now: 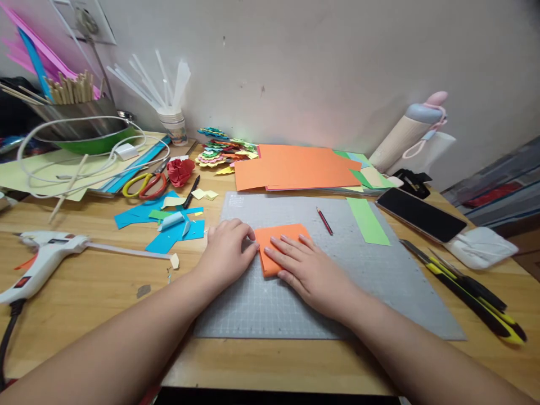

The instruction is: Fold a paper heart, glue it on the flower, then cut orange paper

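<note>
A folded orange paper [268, 262] lies on the grey cutting mat [270, 315]. My right hand [310, 270] rests flat across the paper's right part, its fingers spread and pointing left. At the paper's left edge is my left hand [228, 250], fingers curled, with the thumb and fingertips touching the edge near its upper left corner. A short dark red pencil [324, 220] lies on the mat beyond my right hand, and a light green paper strip [368, 221] lies farther right.
On the left are a hot glue gun [46, 256], blue paper scraps [162, 242], scissors [145, 185] and a red paper flower [180, 171]. Orange sheets [299, 167] lie behind the mat. A phone [422, 214], a cutter [468, 298] and a bottle [400, 135] are at right.
</note>
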`<state>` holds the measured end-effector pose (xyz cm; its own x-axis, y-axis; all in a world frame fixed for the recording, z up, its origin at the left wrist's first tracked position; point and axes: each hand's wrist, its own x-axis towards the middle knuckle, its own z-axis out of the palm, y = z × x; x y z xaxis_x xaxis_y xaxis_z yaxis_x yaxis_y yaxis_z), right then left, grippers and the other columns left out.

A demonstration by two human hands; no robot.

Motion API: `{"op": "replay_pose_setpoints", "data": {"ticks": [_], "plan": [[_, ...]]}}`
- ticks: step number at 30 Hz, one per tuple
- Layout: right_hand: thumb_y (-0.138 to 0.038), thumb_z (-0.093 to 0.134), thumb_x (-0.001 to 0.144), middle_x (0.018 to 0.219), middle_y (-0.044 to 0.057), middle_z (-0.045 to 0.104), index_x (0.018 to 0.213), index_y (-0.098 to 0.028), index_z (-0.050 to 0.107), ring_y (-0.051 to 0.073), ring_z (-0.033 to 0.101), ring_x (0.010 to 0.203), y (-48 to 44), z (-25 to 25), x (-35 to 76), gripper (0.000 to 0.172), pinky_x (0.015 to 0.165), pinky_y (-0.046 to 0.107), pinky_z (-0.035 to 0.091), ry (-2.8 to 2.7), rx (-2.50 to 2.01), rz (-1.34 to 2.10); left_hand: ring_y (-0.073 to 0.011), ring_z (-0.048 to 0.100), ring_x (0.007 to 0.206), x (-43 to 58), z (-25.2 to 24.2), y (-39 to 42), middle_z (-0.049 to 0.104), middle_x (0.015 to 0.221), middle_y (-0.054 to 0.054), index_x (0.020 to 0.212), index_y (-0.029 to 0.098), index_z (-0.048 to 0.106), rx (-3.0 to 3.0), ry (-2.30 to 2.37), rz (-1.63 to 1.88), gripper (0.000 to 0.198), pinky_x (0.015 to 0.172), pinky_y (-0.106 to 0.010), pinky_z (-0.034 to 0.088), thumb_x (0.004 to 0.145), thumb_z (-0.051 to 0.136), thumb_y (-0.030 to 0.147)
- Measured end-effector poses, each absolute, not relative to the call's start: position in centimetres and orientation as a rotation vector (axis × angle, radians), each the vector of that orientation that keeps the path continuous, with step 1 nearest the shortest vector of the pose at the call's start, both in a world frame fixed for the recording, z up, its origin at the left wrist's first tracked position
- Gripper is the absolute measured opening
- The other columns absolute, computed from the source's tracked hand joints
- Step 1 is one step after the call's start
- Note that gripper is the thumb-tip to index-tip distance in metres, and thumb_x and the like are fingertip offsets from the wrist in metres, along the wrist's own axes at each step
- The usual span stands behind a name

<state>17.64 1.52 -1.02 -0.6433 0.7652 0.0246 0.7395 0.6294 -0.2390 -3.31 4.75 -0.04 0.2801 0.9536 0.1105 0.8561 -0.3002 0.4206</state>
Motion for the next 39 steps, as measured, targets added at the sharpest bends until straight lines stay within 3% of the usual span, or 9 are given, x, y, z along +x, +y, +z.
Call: {"op": "replay_pose_setpoints", "data": {"ticks": [6,9,14,23,39], "plan": [[-0.031,0.039,0.096,0.147,0.003,0.037,0.142,-0.031,0.036,0.024,0.033,0.136,0.6,-1.1,17.9,0.046,0.109,0.054,0.029,-2.76,-1.256,0.314,-0.0206,0.061,0.065,-2.8,1.6,0.7,0.069,0.072,-0.005,0.077,0.021,0.067,2.502,1.394,0.066,0.029,0.06,-0.033,0.037,0.088,0.041,0.025],[-0.028,0.04,0.095,0.148,0.003,0.036,0.141,-0.031,0.037,0.024,0.034,0.136,0.1,-1.1,17.9,0.047,0.109,0.054,0.03,-2.781,-1.267,0.31,-0.0228,0.06,0.056,-2.4,1.8,-0.9,0.069,0.066,-0.006,0.091,0.02,0.067,2.573,1.347,-0.087,0.026,0.053,-0.033,0.034,0.084,0.043,0.016],[-0.027,0.04,0.095,0.148,0.004,0.035,0.14,-0.029,0.04,0.027,0.035,0.135,-0.4,-1.2,18.1,0.045,0.107,0.056,0.031,-2.833,-1.267,0.286,-0.0272,0.062,0.055,-2.5,1.5,-1.1,0.07,0.066,-0.008,0.103,0.019,0.066,2.57,1.26,-0.314,0.036,0.051,-0.035,0.035,0.074,0.046,0.009],[-0.038,0.046,0.092,0.148,0.006,0.035,0.141,-0.025,0.04,0.03,0.035,0.135,-0.8,-1.9,18.0,0.051,0.108,0.056,0.029,-2.791,-1.232,0.257,-0.025,0.059,0.052,-3.0,0.5,-1.9,0.067,0.063,-0.008,0.128,0.018,0.055,2.682,1.243,-0.214,0.056,0.05,-0.035,0.036,0.073,0.046,0.01],[-0.047,0.034,0.096,0.148,0.004,0.036,0.139,-0.027,0.041,0.025,0.037,0.134,-0.6,-1.3,17.9,0.048,0.105,0.051,0.037,-2.87,-1.241,0.107,-0.022,0.06,0.052,-3.1,0.5,-2.2,0.066,0.065,-0.003,0.128,0.015,0.053,2.759,1.197,-0.295,0.051,0.049,-0.034,0.041,0.077,0.051,0.012]]}}
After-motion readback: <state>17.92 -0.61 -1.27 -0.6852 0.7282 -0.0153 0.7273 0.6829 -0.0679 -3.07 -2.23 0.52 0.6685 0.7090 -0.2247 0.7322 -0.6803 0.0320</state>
